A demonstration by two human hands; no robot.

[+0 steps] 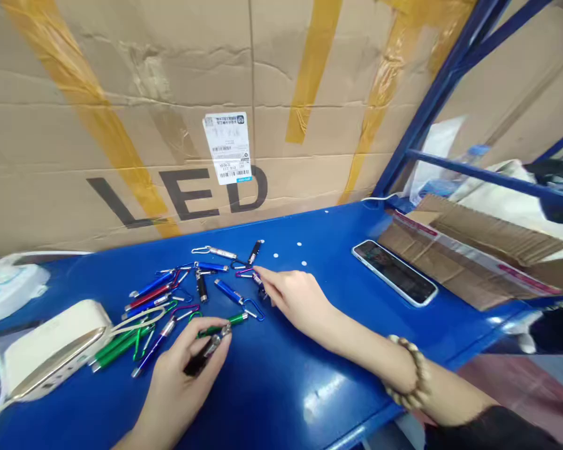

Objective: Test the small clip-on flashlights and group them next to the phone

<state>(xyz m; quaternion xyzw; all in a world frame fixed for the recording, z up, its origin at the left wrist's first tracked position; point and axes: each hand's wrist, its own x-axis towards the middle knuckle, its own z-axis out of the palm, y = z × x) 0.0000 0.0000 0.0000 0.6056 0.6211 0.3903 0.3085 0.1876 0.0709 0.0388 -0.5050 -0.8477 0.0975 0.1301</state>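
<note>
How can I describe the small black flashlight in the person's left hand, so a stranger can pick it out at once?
Find the blue workbench in front of the big cardboard carton printed with LED. On the workbench lie many keychain flashlights with carabiner clips, and at their near edge is the left hand. The black flashlight with a silver end is gripped in that hand, unlike the ones lying loose.

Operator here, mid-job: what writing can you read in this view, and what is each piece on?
"LED": large dark letters on the cardboard carton.
White barcode label on the carton: its print is too small and blurred to read.
</note>
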